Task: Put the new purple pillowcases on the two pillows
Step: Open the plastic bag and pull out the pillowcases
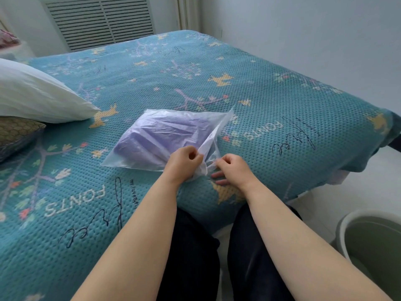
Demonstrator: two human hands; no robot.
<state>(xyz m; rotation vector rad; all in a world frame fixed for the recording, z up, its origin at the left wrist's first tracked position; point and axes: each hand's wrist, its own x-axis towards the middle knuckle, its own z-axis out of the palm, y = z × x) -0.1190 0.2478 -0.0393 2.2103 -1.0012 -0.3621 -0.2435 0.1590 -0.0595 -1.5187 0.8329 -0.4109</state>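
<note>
A clear plastic bag (173, 124) lies on the teal bedspread (271, 109) near the bed's front edge. Folded purple pillowcases (149, 142) show through it. My left hand (184, 162) pinches the bag's near right edge. My right hand (232, 167) pinches the same edge a little to the right, with two fingertips resting on the bedspread. A bare white pillow (36, 94) lies at the left edge of the bed. Below it is a second pillow with a brownish patterned cover (17, 132), partly out of frame.
A white-rimmed green bin (373, 242) stands on the floor at the lower right. A louvred panel (102, 20) is on the far wall. The white wall runs along the bed's right side. My dark trousers (195, 257) touch the bed's front edge.
</note>
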